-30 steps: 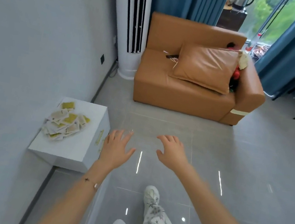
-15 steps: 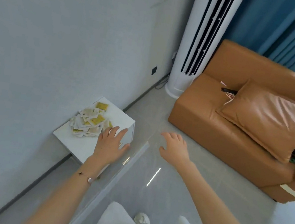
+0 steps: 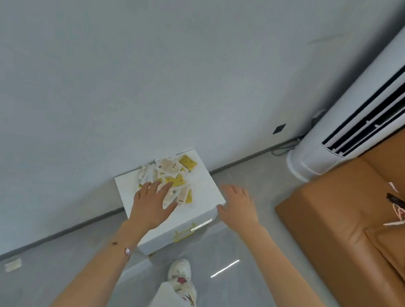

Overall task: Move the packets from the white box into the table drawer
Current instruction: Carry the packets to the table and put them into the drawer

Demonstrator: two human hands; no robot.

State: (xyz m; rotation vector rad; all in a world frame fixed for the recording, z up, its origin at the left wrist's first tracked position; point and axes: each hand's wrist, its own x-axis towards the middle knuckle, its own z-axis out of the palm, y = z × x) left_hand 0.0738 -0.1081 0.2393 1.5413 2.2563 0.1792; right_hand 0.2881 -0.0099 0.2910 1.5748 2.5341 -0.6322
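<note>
Many yellow-and-white packets [image 3: 171, 175] lie heaped on the white worktop [image 3: 207, 190] against the grey wall [image 3: 105, 56]. The left grip [image 3: 151, 202], fingers spread flat, lies over the heap's near edge and holds nothing. The right grip [image 3: 239, 207] hangs open beside the worktop's right corner, above glossy grey floor [image 3: 248, 244]; a tan sofa [image 3: 338, 229] stands near.

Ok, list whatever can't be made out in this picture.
Head view:
1. Print on the packets: too small, blurred.
2. Packets beneath the left hand: hidden by its fingers; contact unclear.
3. Inside of the drawer: hidden behind its shut front.
4. Dark thing on the sofa: too small to name.
</note>
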